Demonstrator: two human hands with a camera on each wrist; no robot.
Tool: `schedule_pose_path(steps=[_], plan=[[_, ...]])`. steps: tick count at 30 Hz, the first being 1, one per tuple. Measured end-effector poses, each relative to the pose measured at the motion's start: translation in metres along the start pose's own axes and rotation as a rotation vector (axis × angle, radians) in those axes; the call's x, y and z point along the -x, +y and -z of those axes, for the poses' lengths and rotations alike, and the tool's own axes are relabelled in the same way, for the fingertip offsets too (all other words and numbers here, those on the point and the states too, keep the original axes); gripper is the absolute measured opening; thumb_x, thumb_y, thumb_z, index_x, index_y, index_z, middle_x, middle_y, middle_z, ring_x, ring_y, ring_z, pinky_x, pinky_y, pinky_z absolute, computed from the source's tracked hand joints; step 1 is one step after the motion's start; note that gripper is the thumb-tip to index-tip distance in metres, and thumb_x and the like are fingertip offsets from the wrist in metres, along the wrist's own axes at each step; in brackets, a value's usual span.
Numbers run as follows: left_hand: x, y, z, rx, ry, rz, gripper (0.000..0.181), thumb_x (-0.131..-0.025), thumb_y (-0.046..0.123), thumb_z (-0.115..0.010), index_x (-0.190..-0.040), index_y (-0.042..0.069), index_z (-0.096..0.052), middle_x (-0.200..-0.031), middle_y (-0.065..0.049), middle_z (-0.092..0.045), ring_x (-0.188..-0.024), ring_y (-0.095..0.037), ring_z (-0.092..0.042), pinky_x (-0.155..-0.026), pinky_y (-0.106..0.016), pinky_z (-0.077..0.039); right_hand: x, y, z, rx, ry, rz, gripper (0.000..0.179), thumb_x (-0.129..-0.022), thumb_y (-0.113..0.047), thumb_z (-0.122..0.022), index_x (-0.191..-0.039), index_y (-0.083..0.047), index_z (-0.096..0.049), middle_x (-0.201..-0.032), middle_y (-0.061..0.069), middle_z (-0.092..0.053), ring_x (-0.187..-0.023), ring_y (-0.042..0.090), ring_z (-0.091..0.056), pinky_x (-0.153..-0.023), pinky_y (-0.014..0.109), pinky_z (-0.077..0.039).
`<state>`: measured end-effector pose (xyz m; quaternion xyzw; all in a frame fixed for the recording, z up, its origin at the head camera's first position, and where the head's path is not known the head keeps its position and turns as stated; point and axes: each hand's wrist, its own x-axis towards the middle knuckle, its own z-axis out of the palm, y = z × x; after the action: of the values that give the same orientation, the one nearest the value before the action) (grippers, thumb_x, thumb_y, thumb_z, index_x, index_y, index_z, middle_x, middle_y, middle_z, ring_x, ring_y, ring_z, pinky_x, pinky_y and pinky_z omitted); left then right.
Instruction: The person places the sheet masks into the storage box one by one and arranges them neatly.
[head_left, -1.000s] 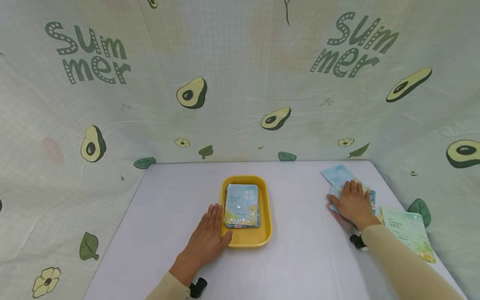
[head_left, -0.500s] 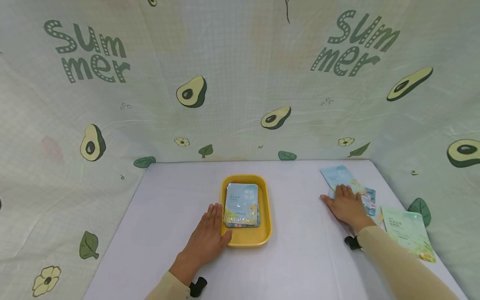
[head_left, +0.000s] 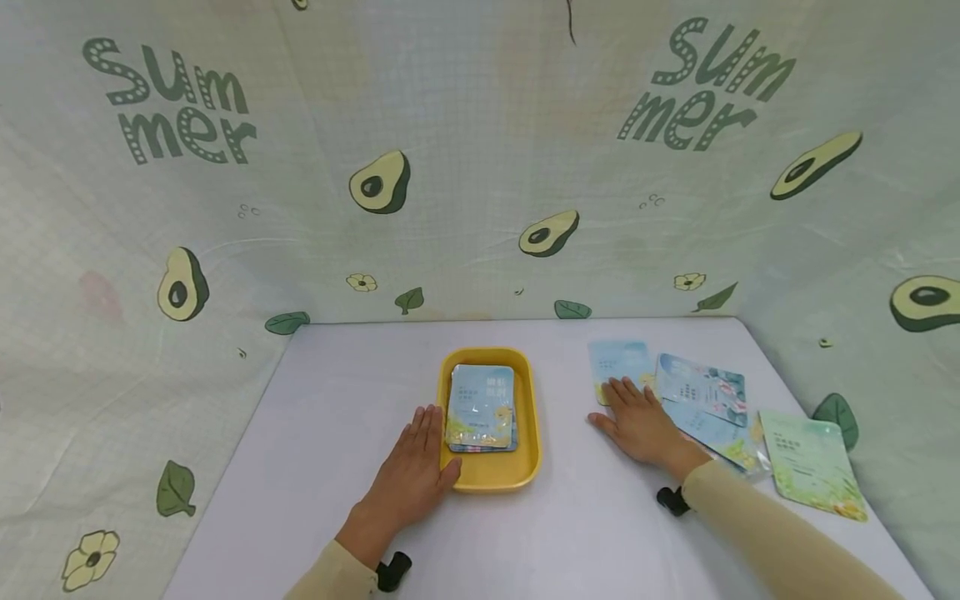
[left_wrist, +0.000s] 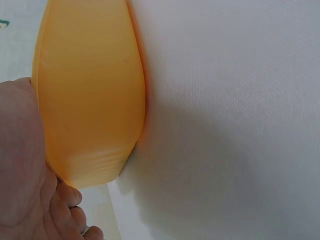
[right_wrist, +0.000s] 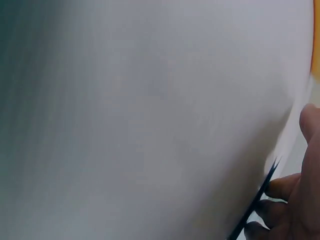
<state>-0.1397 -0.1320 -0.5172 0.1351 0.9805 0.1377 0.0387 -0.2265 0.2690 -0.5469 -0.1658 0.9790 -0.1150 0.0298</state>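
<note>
My left hand (head_left: 408, 475) rests with straight fingers along the left side of a yellow tray (head_left: 491, 475), its thumb by the near-left corner. The left wrist view shows the hand against the rim of the tray's orange-looking wall (left_wrist: 92, 95). A small stack of blue sachets (head_left: 482, 404) lies in the tray. Right of the tray, my right hand (head_left: 637, 423) has its fingers extended onto the near end of a flat light-blue sachet (head_left: 621, 358). From the right wrist, that sachet (right_wrist: 252, 205) shows edge-on at the fingertips, tilted to the table, with the thumb (right_wrist: 309, 120) apart from it.
Beyond the right hand lie a patterned blue sachet (head_left: 705, 387) and another blue one (head_left: 708, 429) partly under it. A green sachet (head_left: 813, 462) sits near the right edge of the white table (head_left: 360, 375). Avocado-print cloth (head_left: 465, 275) hangs behind.
My right hand has moved left from the pile, bringing the top light-blue sachet along and exposing the sachets beneath. The left hand and the tray have stayed in place.
</note>
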Motion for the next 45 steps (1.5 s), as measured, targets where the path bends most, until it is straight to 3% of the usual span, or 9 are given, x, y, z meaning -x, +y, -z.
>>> schedule_pose_path(steps=[10, 16, 20, 24, 31, 38, 45], plan=[[0.000, 0.000, 0.003, 0.005, -0.004, 0.016, 0.084, -0.109, 0.048, -0.048, -0.167, -0.004, -0.015, -0.174, -0.022, -0.022, -0.163, -0.037, -0.016, -0.130, -0.053, -0.026, 0.012, -0.066, -0.010, 0.006, 0.005, 0.087, 0.074, -0.107, -0.048, -0.056, -0.155, 0.008, -0.046, -0.161, 0.031, -0.042, -0.149, 0.052, -0.038, -0.120, 0.068, -0.035], [0.001, 0.001, 0.005, 0.007, 0.001, 0.017, 0.084, -0.109, 0.046, -0.048, -0.167, -0.005, -0.015, -0.173, -0.023, -0.022, -0.163, -0.037, -0.017, -0.130, -0.054, -0.026, 0.014, -0.083, -0.002, -0.019, 0.000, 0.119, 0.067, -0.106, -0.043, -0.061, -0.149, 0.007, -0.052, -0.153, 0.029, -0.051, -0.139, 0.048, -0.051, -0.114, 0.061, -0.045], [0.000, -0.001, 0.004, 0.012, 0.009, 0.009, 0.084, -0.109, 0.046, -0.049, -0.166, -0.006, -0.016, -0.173, -0.024, -0.023, -0.163, -0.038, -0.017, -0.129, -0.054, -0.026, 0.001, -0.071, 0.013, -0.021, 0.035, 0.095, 0.065, -0.105, -0.039, -0.065, -0.149, 0.007, -0.051, -0.149, 0.028, -0.054, -0.134, 0.046, -0.054, -0.112, 0.060, -0.048], [0.000, -0.001, 0.004, 0.017, 0.009, 0.008, 0.084, -0.109, 0.046, -0.049, -0.166, -0.006, -0.016, -0.173, -0.024, -0.023, -0.163, -0.039, -0.018, -0.129, -0.055, -0.026, -0.022, -0.038, 0.024, 0.012, 0.080, 0.055, 0.073, -0.101, -0.042, -0.070, -0.152, 0.006, -0.048, -0.147, 0.028, -0.053, -0.131, 0.045, -0.052, -0.112, 0.061, -0.046], [0.000, 0.000, 0.002, 0.026, 0.007, 0.010, 0.084, -0.109, 0.046, -0.050, -0.166, -0.005, -0.017, -0.173, -0.024, -0.024, -0.163, -0.038, -0.018, -0.129, -0.055, -0.026, -0.048, 0.006, 0.021, 0.083, 0.030, 0.002, 0.100, -0.089, -0.069, -0.072, -0.157, -0.001, -0.045, -0.144, 0.026, -0.053, -0.127, 0.044, -0.049, -0.108, 0.064, -0.044], [0.000, 0.001, 0.001, 0.023, 0.002, 0.013, 0.084, -0.109, 0.047, -0.048, -0.167, -0.005, -0.016, -0.173, -0.023, -0.023, -0.163, -0.038, -0.017, -0.129, -0.055, -0.026, -0.056, 0.015, 0.017, 0.080, -0.038, 0.005, 0.114, -0.081, -0.083, -0.067, -0.160, -0.005, -0.042, -0.146, 0.026, -0.050, -0.127, 0.044, -0.047, -0.108, 0.065, -0.042], [0.001, 0.003, 0.001, 0.018, 0.007, 0.018, 0.084, -0.109, 0.047, -0.049, -0.166, -0.005, -0.017, -0.173, -0.023, -0.024, -0.163, -0.038, -0.019, -0.129, -0.055, -0.027, -0.060, 0.014, 0.019, 0.096, -0.057, 0.014, 0.109, -0.079, -0.085, -0.068, -0.154, -0.007, -0.052, -0.146, 0.026, -0.051, -0.125, 0.046, -0.049, -0.103, 0.065, -0.044]])
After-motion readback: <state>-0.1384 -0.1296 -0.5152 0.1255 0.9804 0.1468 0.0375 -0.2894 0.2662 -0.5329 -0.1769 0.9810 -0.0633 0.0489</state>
